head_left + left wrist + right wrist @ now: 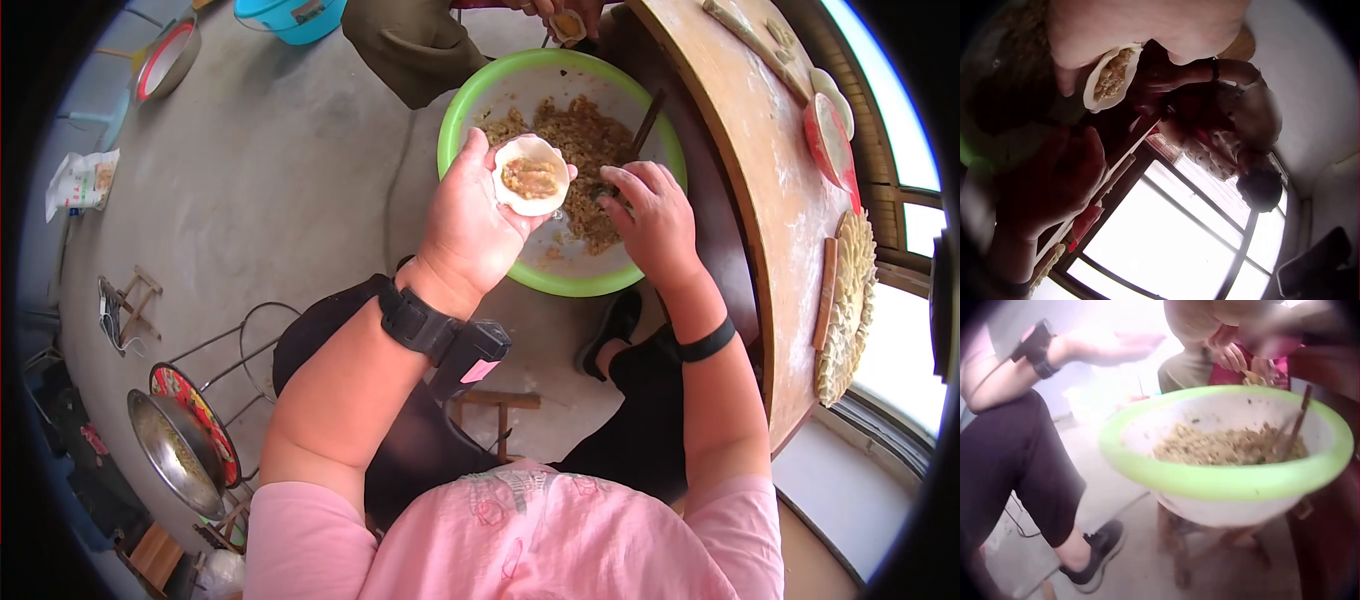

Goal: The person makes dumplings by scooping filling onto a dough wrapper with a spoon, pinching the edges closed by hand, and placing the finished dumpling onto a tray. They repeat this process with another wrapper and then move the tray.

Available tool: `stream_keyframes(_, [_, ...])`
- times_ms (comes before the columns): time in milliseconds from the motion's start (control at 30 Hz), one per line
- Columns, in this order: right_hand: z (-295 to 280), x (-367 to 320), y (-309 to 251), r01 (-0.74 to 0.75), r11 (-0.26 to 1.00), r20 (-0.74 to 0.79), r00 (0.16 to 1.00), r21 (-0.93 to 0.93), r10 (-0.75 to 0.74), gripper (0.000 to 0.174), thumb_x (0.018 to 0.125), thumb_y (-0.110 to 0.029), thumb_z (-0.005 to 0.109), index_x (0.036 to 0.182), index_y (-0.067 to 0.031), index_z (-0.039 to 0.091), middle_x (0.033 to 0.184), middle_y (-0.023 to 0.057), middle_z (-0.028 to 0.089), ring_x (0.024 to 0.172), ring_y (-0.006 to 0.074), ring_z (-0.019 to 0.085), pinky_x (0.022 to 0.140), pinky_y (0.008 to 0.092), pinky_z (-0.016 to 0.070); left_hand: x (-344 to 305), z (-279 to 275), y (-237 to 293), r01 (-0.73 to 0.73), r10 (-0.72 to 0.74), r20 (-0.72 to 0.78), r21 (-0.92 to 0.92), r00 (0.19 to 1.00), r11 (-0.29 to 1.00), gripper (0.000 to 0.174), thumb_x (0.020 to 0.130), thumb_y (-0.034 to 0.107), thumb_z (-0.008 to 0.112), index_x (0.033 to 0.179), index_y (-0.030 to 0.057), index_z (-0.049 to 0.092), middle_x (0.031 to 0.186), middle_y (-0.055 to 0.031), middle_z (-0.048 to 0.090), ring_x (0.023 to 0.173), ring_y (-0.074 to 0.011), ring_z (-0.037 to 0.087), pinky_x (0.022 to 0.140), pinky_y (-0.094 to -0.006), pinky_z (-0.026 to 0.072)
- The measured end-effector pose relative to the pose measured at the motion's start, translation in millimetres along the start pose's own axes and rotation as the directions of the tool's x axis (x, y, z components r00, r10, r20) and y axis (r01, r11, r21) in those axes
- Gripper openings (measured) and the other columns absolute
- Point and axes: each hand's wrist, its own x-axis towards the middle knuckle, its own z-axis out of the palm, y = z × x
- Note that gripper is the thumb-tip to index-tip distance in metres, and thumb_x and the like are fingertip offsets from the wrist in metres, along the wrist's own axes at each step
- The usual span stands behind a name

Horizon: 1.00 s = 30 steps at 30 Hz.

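A round dumpling wrapper (510, 204) with a mound of meat-coloured filling (531, 179) lies across the palm and fingers of my left hand (476, 215). The thumb stands straight, off the wrapper. From the left wrist, the wrapper (1113, 78) appears as a narrow oval with raised edges around the filling. My right hand (655, 220) hovers over the right side of a green-rimmed bowl (462, 110), its fingers loosely bent. Chopped filling (1210, 445) covers the bowl's bottom, and a dark stick-like utensil (648, 122) leans inside against the far right rim.
Another person's hands (575, 12) hold a wrapper beyond the bowl. To the right, a floured wooden table (720, 110) carries a rolling pin (757, 48), a red bowl (828, 140) and a tray of dumplings (848, 310). A steel basin (178, 455) stands at left.
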Motion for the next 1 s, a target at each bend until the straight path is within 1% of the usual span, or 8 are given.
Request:
stream_keyframes(67, [-14.1, 10.5, -21.7, 0.161, 0.980, -0.141, 0.979, 0.114, -0.144, 0.026, 0.074, -0.013, 0.071, 0.100, -0.0148, 0.070, 0.097, 0.0017, 0.063, 0.084, 0.0231, 0.061, 0.072, 0.0349, 0.0531, 1.5, -2.5, -4.1, 0.026, -0.027, 0.066, 0.021, 0.997, 0.999, 0.055, 0.109, 0.044, 0.030, 0.129, -0.0021, 0.052, 0.123, -0.0170, 0.063, 0.118, -0.0313, 0.061, 0.105, -0.0411, 0.0467])
stream_keyframes(133, [-14.4, 13.6, -36.0, 0.287, 0.951, -0.188, 0.946, 0.118, -0.262, 0.025, 0.071, -0.012, 0.071, 0.097, -0.0144, 0.071, 0.096, 0.0018, 0.062, 0.084, 0.0223, 0.060, 0.072, 0.0342, 0.0532, 0.7, -1.1, -7.1, 0.077, -0.079, 0.084, 0.029, 0.993, 0.997, 0.049, 0.109, 0.039, 0.032, 0.128, -0.0008, 0.054, 0.121, -0.0158, 0.064, 0.116, -0.0294, 0.062, 0.103, -0.0395, 0.0478])
stream_keyframes(267, [-7.4, 17.5, -39.5, 0.280, 0.938, -0.219, 0.947, 0.206, -0.234, 0.023, 0.071, -0.011, 0.070, 0.093, -0.0122, 0.071, 0.097, 0.0019, 0.063, 0.085, 0.0222, 0.060, 0.073, 0.0339, 0.0535, 0.4, -5.2, -14.9, 0.103, -0.109, 0.078, 0.078, 0.991, 0.992, 0.036, 0.109, 0.027, 0.036, 0.125, 0.0025, 0.057, 0.118, -0.0124, 0.064, 0.110, -0.0236, 0.063, 0.100, -0.0365, 0.0497])
stream_keyframes(500, [-8.8, 22.3, -46.4, 0.063, 0.885, -0.236, 0.970, 0.461, 0.054, 0.020, 0.076, -0.002, 0.075, 0.095, -0.0070, 0.070, 0.086, 0.0086, 0.064, 0.079, 0.0268, 0.061, 0.070, 0.0365, 0.0514, -7.7, -3.6, -17.1, -0.009, -0.050, 0.158, 0.353, 0.986, 0.936, 0.034, 0.109, 0.021, 0.038, 0.129, 0.0000, 0.055, 0.123, -0.0098, 0.062, 0.112, -0.0176, 0.060, 0.103, -0.0360, 0.0479])
stream_keyframes(600, [-17.1, 24.5, -54.7, -0.084, 0.868, -0.152, 0.972, 0.489, 0.180, 0.021, 0.076, -0.002, 0.075, 0.097, -0.0060, 0.071, 0.084, 0.0095, 0.063, 0.078, 0.0277, 0.061, 0.069, 0.0364, 0.0516, -9.7, 0.4, -19.4, -0.066, -0.023, 0.201, 0.423, 0.979, 0.904, 0.034, 0.109, 0.020, 0.037, 0.128, -0.0011, 0.055, 0.123, -0.0102, 0.061, 0.113, -0.0168, 0.060, 0.105, -0.0353, 0.0470])
stream_keyframes(767, [-21.8, 25.2, -52.8, -0.071, 0.880, -0.150, 0.976, 0.470, 0.159, 0.019, 0.077, -0.001, 0.075, 0.096, -0.0040, 0.072, 0.084, 0.0102, 0.064, 0.078, 0.0285, 0.062, 0.068, 0.0376, 0.0518, -10.6, 0.6, -18.6, -0.166, -0.004, 0.298, 0.541, 0.955, 0.825, 0.037, 0.109, 0.021, 0.038, 0.133, -0.0037, 0.053, 0.127, -0.0105, 0.060, 0.118, -0.0168, 0.058, 0.108, -0.0357, 0.0455])
stream_keyframes(967, [-30.7, 25.7, -52.1, -0.076, 0.866, -0.160, 0.971, 0.494, 0.177, 0.014, 0.079, -0.001, 0.073, 0.091, -0.0024, 0.067, 0.085, 0.0104, 0.064, 0.079, 0.0294, 0.062, 0.068, 0.0379, 0.0521, -16.2, 0.9, -16.7, -0.365, 0.086, 0.415, 0.660, 0.906, 0.656, 0.054, 0.105, 0.036, 0.054, 0.141, -0.0028, 0.048, 0.136, -0.0092, 0.058, 0.124, -0.0192, 0.056, 0.109, -0.0356, 0.0439])
stream_keyframes(1000, [-33.3, 26.4, -52.5, -0.073, 0.856, -0.160, 0.971, 0.511, 0.179, 0.013, 0.080, 0.000, 0.073, 0.091, -0.0022, 0.066, 0.085, 0.0103, 0.064, 0.079, 0.0296, 0.062, 0.068, 0.0377, 0.0521, -14.6, -0.5, -16.1, -0.482, 0.138, 0.488, 0.705, 0.862, 0.520, 0.057, 0.102, 0.040, 0.056, 0.140, -0.0023, 0.050, 0.135, -0.0098, 0.059, 0.123, -0.0207, 0.057, 0.108, -0.0356, 0.0446])
